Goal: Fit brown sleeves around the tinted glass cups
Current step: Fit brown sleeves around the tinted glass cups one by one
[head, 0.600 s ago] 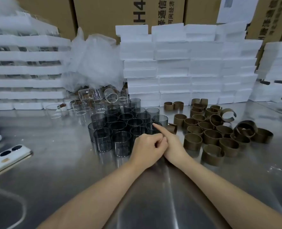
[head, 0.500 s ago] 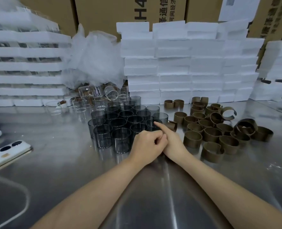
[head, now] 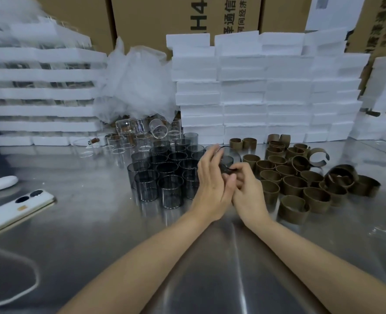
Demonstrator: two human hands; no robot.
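Head view, L→R. Far left on the steel surface [head: 85, 245]: a white oval object [head: 3, 182] and a white phone [head: 17, 208], camera side up. Behind them are stacked foam trays [head: 40, 94], then a crumpled clear plastic bag [head: 137, 87] with clear glass cups [head: 128, 138] jumbled under it, some on their sides.

Left of centre, the tinted glass cups [head: 162, 173] stand upright in a tight cluster. At the cluster's right edge both hands grip one tinted cup [head: 229, 158], which is tilted. It is blurred and partly hidden, so I cannot tell if it's off the surface. Left hand [head: 212, 184]: fingers reach up and curl onto the far rim. Right hand [head: 247, 191]: touching the left, curled, pinching the near rim.

Right of the hands, brown sleeves [head: 300, 177] sit in a loose group, most of them standing on edge. A wall of white foam blocks [head: 266, 98] runs behind, with cardboard boxes [head: 187, 17] behind that.
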